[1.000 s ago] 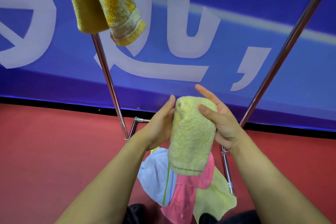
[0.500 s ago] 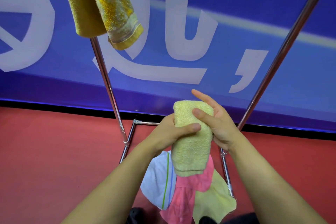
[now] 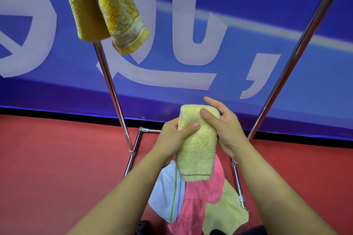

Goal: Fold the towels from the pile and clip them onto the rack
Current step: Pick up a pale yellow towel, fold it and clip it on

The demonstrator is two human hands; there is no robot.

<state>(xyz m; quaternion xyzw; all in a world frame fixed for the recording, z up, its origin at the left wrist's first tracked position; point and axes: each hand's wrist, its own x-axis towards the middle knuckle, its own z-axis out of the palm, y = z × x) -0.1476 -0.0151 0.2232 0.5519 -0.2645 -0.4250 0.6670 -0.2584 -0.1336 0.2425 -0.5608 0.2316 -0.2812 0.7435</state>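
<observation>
A folded pale yellow towel (image 3: 196,150) hangs upright between both hands at the middle of the view. My left hand (image 3: 172,137) grips its left side, the thumb pressed across the front. My right hand (image 3: 223,129) holds the upper right corner, thumb on the front and index finger stretched out behind. Below them the pile lies on the floor: a white towel (image 3: 166,192) with green and blue stripes, a pink towel (image 3: 198,204) and a light yellow towel (image 3: 227,213). The metal rack (image 3: 112,89) stands behind, and two mustard-yellow towels (image 3: 101,5) hang from its top left.
The rack's right pole (image 3: 290,66) slants up to the top right corner; its base bars (image 3: 236,183) run along the red floor beside the pile. A blue banner (image 3: 191,25) with white lettering closes off the back. Dark shoe tips (image 3: 141,227) show at the bottom edge.
My left hand went from lying flat against the towel's side to wrapping its thumb across the front. Both hands and the towel sank slightly in view.
</observation>
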